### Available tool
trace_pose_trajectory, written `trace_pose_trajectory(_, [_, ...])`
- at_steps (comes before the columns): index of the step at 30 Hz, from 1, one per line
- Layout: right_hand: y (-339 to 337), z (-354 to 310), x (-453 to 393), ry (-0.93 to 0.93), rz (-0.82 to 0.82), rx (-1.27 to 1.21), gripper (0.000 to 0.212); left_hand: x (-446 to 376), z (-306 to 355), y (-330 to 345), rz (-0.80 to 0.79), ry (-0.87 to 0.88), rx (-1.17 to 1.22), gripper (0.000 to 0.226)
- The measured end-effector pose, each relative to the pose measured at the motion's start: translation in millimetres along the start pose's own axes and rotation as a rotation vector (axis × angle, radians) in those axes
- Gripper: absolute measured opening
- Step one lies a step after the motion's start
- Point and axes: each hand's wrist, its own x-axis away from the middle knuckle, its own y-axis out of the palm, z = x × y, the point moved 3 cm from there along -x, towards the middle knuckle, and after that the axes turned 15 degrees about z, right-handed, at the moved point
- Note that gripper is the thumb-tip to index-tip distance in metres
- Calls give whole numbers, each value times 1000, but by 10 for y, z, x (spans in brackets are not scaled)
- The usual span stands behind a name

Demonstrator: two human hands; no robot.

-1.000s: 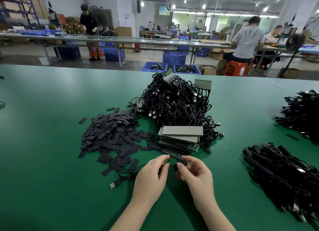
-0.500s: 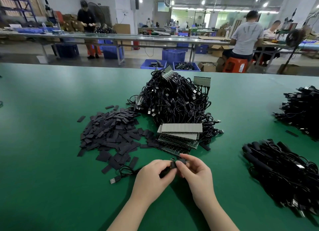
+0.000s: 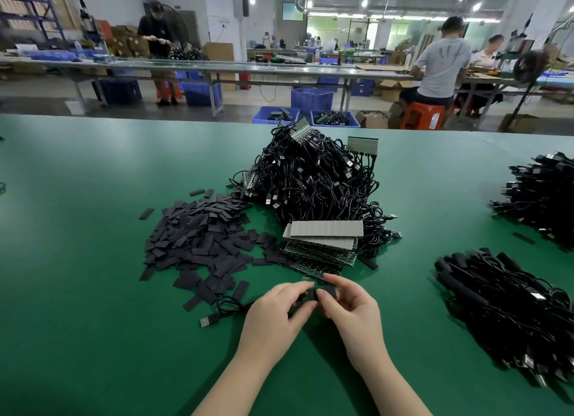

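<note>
Black sleeve [image 3: 311, 295] is pinched at both ends by the thumb and fingertips of the left hand [image 3: 276, 317] and right hand [image 3: 352, 311], just above the green table [image 3: 93, 338]. It is judged light, soft and easily flattened, and best held by its edges. A limp cable [image 3: 231, 307] trails left. Loose sleeves [image 3: 198, 241] are heaped beyond.

We have bare green mat [image 3: 93, 307] to the left and on the near side. Straight ahead, the circuit-board stack [image 3: 323, 241] and the cable heap [image 3: 310, 182] block our reach. Black sleeve pieces [image 3: 202, 238] and a USB cable [image 3: 217, 314] crowd the left hand [image 3: 276, 319]. An open strip of mat separates the right hand [image 3: 351, 313] from the cable bundle [image 3: 503, 300].
</note>
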Motion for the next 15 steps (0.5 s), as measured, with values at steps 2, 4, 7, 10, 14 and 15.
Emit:
trace_pose_trajectory(2, [3, 9, 2, -2, -9, 16, 32, -7, -11, 8, -9, 2, 6, 33])
trace_pose_trajectory(4, [15, -1, 5, 9, -28, 13, 32, -10, -31, 19, -7, -9, 27, 29])
trace_pose_trajectory(7, [14, -40, 11, 35, -102, -19, 31, -15, -85, 29, 8, -60, 78, 27])
trace_pose_trajectory(10, [2, -82, 27, 43, -159, -28, 30, -26, -131, 36, -11, -90, 135, 24])
trace_pose_trajectory(14, [-4, -115, 37, 11, -136, -6, 30, -43, -150, 45, -11, -80, 196, 20])
trace_pose_trajectory(15, [-4, -121, 41, -2, -125, 5, 29, -44, -147, 42, -4, -72, 206, 18])
